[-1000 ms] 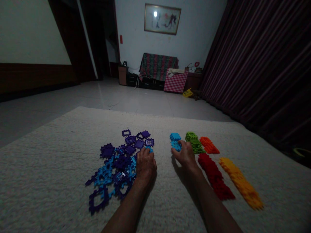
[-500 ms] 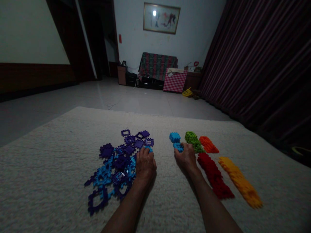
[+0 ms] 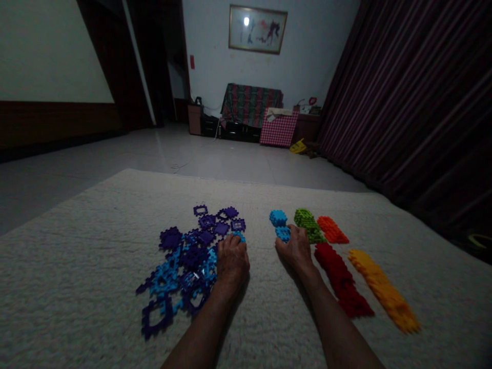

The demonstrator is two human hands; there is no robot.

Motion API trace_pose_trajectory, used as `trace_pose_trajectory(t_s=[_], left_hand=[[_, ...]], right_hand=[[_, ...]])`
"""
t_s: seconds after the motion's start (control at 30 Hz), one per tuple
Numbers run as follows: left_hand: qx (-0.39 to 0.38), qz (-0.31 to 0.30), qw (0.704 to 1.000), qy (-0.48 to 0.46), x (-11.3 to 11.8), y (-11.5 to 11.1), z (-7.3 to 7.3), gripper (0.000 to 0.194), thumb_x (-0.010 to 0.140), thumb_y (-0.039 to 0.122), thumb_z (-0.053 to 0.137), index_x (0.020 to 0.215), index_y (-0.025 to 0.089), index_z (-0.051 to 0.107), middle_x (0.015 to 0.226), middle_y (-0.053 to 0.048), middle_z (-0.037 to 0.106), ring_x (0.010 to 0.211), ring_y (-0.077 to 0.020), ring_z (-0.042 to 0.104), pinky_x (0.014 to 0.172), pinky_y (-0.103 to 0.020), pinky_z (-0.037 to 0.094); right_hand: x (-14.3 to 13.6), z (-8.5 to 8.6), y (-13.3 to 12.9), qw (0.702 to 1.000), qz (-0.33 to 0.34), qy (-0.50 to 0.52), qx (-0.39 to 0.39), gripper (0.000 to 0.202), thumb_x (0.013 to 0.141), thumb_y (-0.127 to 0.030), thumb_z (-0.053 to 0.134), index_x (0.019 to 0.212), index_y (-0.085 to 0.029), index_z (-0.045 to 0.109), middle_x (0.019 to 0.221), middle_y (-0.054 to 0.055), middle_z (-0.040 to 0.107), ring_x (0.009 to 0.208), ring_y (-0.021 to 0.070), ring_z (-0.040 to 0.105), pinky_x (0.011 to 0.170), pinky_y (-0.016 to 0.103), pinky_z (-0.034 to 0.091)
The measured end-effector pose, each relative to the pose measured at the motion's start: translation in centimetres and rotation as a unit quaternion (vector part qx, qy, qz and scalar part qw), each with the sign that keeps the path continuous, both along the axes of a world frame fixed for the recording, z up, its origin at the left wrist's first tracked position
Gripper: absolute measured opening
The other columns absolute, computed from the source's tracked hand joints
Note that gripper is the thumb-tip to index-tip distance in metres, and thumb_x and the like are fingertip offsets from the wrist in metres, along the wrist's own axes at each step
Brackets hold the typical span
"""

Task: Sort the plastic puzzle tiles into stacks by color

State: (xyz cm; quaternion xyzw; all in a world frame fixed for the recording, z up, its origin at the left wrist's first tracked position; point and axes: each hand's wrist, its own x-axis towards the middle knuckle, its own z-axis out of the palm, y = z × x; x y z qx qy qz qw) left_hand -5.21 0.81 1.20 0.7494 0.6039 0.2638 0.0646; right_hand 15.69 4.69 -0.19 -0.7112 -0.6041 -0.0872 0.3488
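Observation:
My left hand [image 3: 232, 260] rests at the right edge of a loose pile of purple and light-blue toothed plastic building tiles. Its curled fingers are on a light-blue tile [image 3: 239, 237] that shows just past the fingertips. A purple frame tile [image 3: 157, 315] lies at the near end of the pile. My right hand [image 3: 295, 250] pinches light-blue tiles [image 3: 283, 233] between thumb and fingers, low over the mat. Just beyond them sits a short light-blue stack [image 3: 278, 217]. My right fingertips are partly hidden behind the hand.
Right of my right hand lie rows of green tiles [image 3: 307, 223], orange tiles [image 3: 332, 230], dark red tiles [image 3: 342, 282] and yellow tiles [image 3: 384, 289]. Everything is on a pale textured mat [image 3: 96, 230]. Beyond it are a tiled floor, a cloth-covered cabinet [image 3: 251, 105] and a dark curtain [image 3: 415, 87].
The whole view has shifted slightly, so everything sits a little further right. Both hands stay in nearly the same places, with their grips looking unchanged.

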Motion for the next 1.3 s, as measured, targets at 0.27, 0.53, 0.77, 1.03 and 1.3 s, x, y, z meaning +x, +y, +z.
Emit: trace_pose_trajectory(t_s=[0.27, 0.53, 0.77, 1.03, 1.3], left_hand=[[0.008, -0.023, 0.997, -0.073, 0.0, 0.5, 0.4, 0.032, 0.081, 0.001, 0.052, 0.096, 0.023, 0.072, 0.107, -0.006, 0.073, 0.109, -0.0223, 0.064, 0.098, -0.038, 0.050], [0.055, -0.096, 0.979, -0.171, 0.4, 0.9, -0.3, 0.046, 0.083, 0.000, 0.045, 0.119, 0.020, 0.066, 0.116, -0.007, 0.073, 0.109, -0.0190, 0.068, 0.100, -0.033, 0.054], [0.033, -0.113, 0.983, -0.138, 0.3, 1.3, -1.9, 0.053, 0.083, 0.001, 0.047, 0.131, 0.018, 0.061, 0.145, -0.013, 0.058, 0.137, -0.0219, 0.053, 0.114, -0.040, 0.046], [0.098, -0.031, 0.984, -0.145, -0.7, 2.3, -2.6, 0.051, 0.082, -0.002, 0.046, 0.127, 0.016, 0.064, 0.132, -0.013, 0.067, 0.127, -0.0236, 0.061, 0.113, -0.043, 0.048], [0.096, -0.002, 0.986, -0.138, -0.5, 2.3, -3.2, 0.045, 0.085, -0.001, 0.044, 0.121, 0.014, 0.066, 0.112, -0.013, 0.074, 0.108, -0.0232, 0.068, 0.098, -0.040, 0.055]], right_hand=[[-3.0, 1.6, -0.4, 0.972, 0.223, 0.020, 0.069, 0.036, 0.081, -0.012, 0.049, 0.115, -0.019, 0.061, 0.107, 0.011, 0.063, 0.103, 0.0259, 0.060, 0.094, 0.043, 0.051], [-3.1, 1.2, -0.4, 0.967, 0.248, 0.051, 0.042, 0.036, 0.081, -0.007, 0.042, 0.108, -0.018, 0.063, 0.096, 0.009, 0.065, 0.094, 0.0229, 0.064, 0.087, 0.037, 0.053], [-3.7, 2.0, -1.1, 0.951, 0.298, 0.082, 0.013, 0.029, 0.082, -0.012, 0.050, 0.106, -0.020, 0.064, 0.101, 0.009, 0.067, 0.094, 0.0220, 0.064, 0.082, 0.035, 0.055], [-4.7, 2.7, -2.6, 0.926, 0.356, 0.026, -0.118, 0.045, 0.079, -0.026, 0.070, 0.122, -0.017, 0.061, 0.119, 0.012, 0.063, 0.110, 0.0254, 0.058, 0.101, 0.043, 0.047], [-5.4, 3.4, -3.4, 0.925, 0.352, 0.008, -0.141, 0.049, 0.077, -0.024, 0.067, 0.125, -0.020, 0.059, 0.117, 0.008, 0.061, 0.109, 0.0243, 0.055, 0.101, 0.040, 0.044]])
